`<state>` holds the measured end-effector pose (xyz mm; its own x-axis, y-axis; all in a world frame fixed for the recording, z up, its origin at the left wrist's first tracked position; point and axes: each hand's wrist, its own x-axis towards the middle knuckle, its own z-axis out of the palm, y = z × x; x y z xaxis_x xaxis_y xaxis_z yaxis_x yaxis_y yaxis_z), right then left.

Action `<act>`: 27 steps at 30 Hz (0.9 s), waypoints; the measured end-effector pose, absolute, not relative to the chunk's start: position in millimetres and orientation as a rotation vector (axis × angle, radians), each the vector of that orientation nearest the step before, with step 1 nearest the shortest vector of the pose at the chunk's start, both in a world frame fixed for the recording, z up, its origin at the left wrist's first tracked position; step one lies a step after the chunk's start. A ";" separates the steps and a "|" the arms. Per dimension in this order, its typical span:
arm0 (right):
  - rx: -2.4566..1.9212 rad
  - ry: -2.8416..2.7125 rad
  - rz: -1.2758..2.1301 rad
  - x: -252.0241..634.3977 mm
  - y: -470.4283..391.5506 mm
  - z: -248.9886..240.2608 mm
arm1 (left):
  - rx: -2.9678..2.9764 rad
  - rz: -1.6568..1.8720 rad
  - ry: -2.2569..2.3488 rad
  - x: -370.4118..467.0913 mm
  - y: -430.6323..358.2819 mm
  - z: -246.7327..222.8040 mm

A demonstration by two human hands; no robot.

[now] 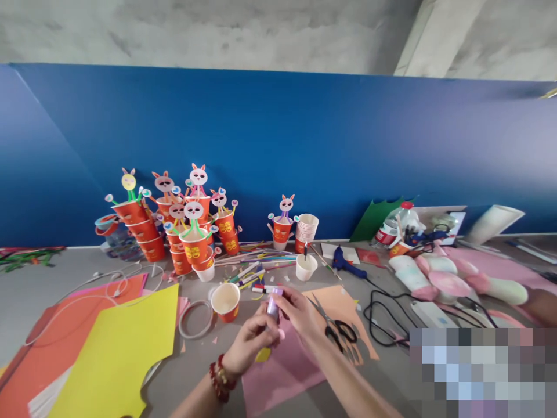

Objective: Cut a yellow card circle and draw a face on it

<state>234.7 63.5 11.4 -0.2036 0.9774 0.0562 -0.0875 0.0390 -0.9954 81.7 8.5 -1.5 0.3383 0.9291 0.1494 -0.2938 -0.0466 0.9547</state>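
My left hand and my right hand meet above a pink sheet. Between them is a small purple tube, held upright with the fingers of both hands round it. A small pink round piece shows beside my left fingers, and a yellow round piece lies below that hand. Just behind the hands lies a marker. An orange paper cup stands to the left, and black-handled scissors rest on an orange sheet to the right.
Stacked red cups with rabbit figures stand at the back left. Yellow paper and a tape roll lie left. A white cup and blue glue gun stand behind. Black cables, a bottle and another person's hand are right.
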 end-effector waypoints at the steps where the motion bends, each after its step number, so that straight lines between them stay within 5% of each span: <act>1: -1.000 -1.281 1.367 232.4 60.8 10.5 | 1.122 1.118 0.642 83.1 8.5 -3.3; 8: -0.886 -0.956 1.420 229.6 54.0 35.0 | 0.706 1.100 0.269 90.4 2.8 3.5; 11: -0.929 -1.015 1.204 256.0 77.9 51.9 | 0.669 1.041 0.175 91.8 -0.5 3.6; 13: -1.167 -1.434 0.758 273.5 96.0 53.8 | 0.675 1.067 0.217 94.0 -0.5 -0.9; 27: -1.582 -2.036 0.472 244.2 150.0 -4.7 | 1.059 1.264 0.651 90.9 4.9 -20.4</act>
